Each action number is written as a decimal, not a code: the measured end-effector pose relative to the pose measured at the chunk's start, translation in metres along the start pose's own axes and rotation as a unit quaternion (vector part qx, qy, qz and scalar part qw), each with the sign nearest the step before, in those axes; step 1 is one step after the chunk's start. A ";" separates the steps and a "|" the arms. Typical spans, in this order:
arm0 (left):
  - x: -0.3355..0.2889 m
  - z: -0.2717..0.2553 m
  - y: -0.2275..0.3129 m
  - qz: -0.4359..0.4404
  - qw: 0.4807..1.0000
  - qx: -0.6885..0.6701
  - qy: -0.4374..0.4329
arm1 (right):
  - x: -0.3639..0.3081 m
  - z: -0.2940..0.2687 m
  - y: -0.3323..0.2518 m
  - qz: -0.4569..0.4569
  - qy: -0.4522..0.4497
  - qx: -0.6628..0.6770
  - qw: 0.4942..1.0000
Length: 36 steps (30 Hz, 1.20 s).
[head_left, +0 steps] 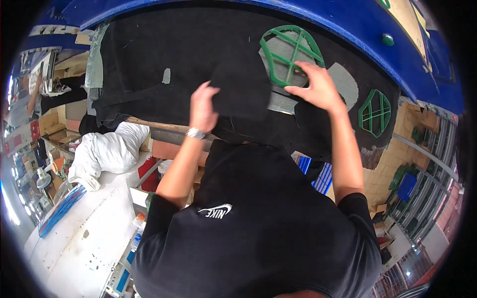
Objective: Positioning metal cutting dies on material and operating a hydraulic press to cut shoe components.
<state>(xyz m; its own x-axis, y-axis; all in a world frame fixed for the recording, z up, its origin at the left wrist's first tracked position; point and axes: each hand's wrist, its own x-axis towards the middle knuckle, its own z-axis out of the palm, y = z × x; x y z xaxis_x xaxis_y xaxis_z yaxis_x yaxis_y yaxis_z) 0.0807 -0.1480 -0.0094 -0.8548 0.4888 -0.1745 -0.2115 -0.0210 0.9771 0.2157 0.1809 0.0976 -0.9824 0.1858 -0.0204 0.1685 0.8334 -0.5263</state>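
A large sheet of black fabric [164, 54] lies spread over a work bed under a blue machine frame [348, 25]. My left hand [202, 107], with a metal watch at the wrist, pinches a cut black fabric piece [241, 87] and lifts it off the sheet. My right hand [318, 89] rests on the sheet with its fingers on a green lattice cutting die [290, 52]. Grey board shows through holes in the fabric around the die. A second, smaller green die [375, 111] sits to the right on the sheet.
A white cloth bundle [107, 151] lies on a white table [74, 243] at the left, beside a blue striped item [62, 211]. Another person's arm [35, 97] shows at the far left. Blue crates [323, 176] and metal shelving [427, 184] stand to the right.
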 end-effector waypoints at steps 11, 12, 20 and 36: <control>-0.039 0.015 0.147 -0.151 0.922 -0.352 -0.061 | -0.040 0.056 -0.047 0.063 0.141 0.217 0.964; -0.038 0.037 0.147 -0.157 0.914 -0.369 -0.068 | -0.045 0.055 -0.047 0.065 0.121 0.336 0.932; -0.041 0.160 0.074 -0.303 0.912 -0.228 -0.156 | -0.143 0.035 0.028 0.328 0.164 0.703 0.609; -0.045 0.209 -0.008 -0.326 0.930 0.102 -0.133 | -0.164 0.016 0.121 0.331 0.214 0.098 0.914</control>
<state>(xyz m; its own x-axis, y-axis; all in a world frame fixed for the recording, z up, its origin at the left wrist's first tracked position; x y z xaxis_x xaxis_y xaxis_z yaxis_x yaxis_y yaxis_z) 0.2197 0.0126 0.0163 -0.4234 0.5378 -0.7291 -0.5265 0.5088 0.6811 0.3957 0.2429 0.0231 -0.5413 0.8372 -0.0773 0.6558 0.3629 -0.6619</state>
